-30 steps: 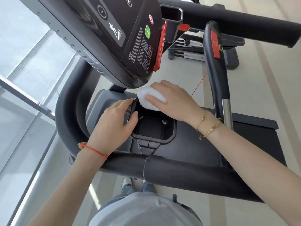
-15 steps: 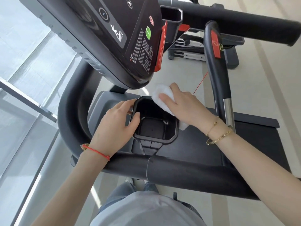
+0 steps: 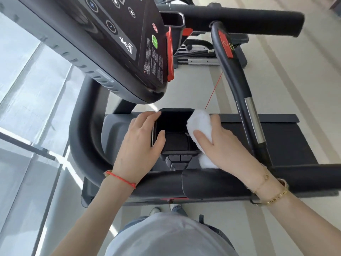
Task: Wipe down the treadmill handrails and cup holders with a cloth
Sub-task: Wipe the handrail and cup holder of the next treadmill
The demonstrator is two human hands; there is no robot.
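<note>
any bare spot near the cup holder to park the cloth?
Bare dark deck right of the right hand, out to the chrome-banded handrail. Grey tray left of the left hand. Cup holder itself is crowded: both hands, cloth.

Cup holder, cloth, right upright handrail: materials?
Cup holder: looks like matte black moulded plastic, with crisp edges and dull sheen. Cloth: soft white fabric, fuzzy, bunched under the right hand. Upright handrail: black, probably rubber or foam grip, with one bare mirror-shiny section, apparently polished metal.
</note>
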